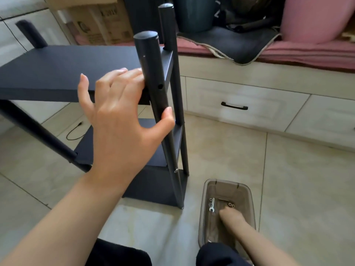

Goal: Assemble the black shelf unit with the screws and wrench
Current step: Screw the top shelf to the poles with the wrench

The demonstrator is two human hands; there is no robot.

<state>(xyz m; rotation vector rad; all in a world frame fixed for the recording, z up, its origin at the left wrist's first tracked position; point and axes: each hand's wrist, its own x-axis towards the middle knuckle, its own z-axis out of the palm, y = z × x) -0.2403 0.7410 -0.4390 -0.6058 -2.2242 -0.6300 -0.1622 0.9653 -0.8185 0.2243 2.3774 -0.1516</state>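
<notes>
The black shelf unit [48,70] stands on the floor with its top board at the left and two lower boards beneath. My left hand [123,112] wraps loosely around the near right black post [151,73], thumb on the post's right side, fingers against the top board's edge. An empty screw hole shows in that post just above my thumb. My right hand [232,217] reaches down into a clear brown plastic bin [249,192] on the floor. A small silver wrench [211,205] and a few screws [231,205] lie in the bin just beyond my fingers, which are hidden.
A cream drawer cabinet [249,104] with a black handle runs along the right behind the shelf. Pink and dark cushions lie on top of it. Cardboard boxes [99,25] stand at the back. A black cable [75,131] lies on the tiled floor. My dark-clad knees are at the bottom edge.
</notes>
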